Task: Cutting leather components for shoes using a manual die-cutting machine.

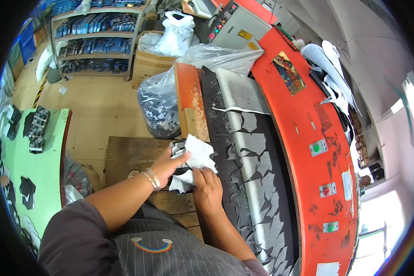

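Both my hands hold a bundle of white and grey cut fabric pieces (198, 152) in front of my body, beside the machine bed. My left hand (167, 164) grips the bundle from the left, with the thumb lying across the top. At its lower right edge, the curled fingers of my right hand (208, 192) press on the pieces. To the right, dark grey sheet material (267, 184) with curved cut-outs and loose shapes lies along the bed of a red machine (303, 152). A white strip (244, 110) crosses the bed's far part.
A green table (50, 170) at left carries dark cut pieces (27, 192) and a stacked bundle. Beyond the wooden platform (129, 154) stands a clear bag of scraps (158, 108). Farther back are a carton (147, 66) and a shelf rack (96, 34) of blue items. Button boxes (327, 190) line the machine.
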The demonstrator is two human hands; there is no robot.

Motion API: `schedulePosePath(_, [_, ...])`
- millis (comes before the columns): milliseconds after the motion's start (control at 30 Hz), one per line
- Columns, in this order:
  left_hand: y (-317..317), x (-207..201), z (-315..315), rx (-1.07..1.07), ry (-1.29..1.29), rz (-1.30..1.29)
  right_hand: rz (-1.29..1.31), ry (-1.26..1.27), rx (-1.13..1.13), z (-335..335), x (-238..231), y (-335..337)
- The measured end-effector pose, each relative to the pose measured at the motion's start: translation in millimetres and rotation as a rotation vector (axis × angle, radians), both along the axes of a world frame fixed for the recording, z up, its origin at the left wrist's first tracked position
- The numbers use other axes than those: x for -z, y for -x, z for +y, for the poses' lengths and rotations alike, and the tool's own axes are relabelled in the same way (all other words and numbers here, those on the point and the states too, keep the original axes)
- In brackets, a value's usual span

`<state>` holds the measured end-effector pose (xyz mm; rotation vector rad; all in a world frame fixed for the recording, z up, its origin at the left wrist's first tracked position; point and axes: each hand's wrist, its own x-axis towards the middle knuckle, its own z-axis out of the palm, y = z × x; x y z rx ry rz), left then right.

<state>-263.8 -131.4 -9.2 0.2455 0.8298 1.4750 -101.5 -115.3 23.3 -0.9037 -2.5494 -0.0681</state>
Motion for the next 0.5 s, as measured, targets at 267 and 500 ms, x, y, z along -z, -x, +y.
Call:
schedulePosePath(267, [-12.9, 25.9, -68.9, -0.141, 0.251, 0.169, -0.208, -0.004, -0.269, -50.4, 3.0, 6.9])
schedulePosePath(500, [57.5, 41.2, -162.4, -0.381, 0.183, -0.134, -0.04, 0.088, -0.477, -87.3, 6.8, 26.3])
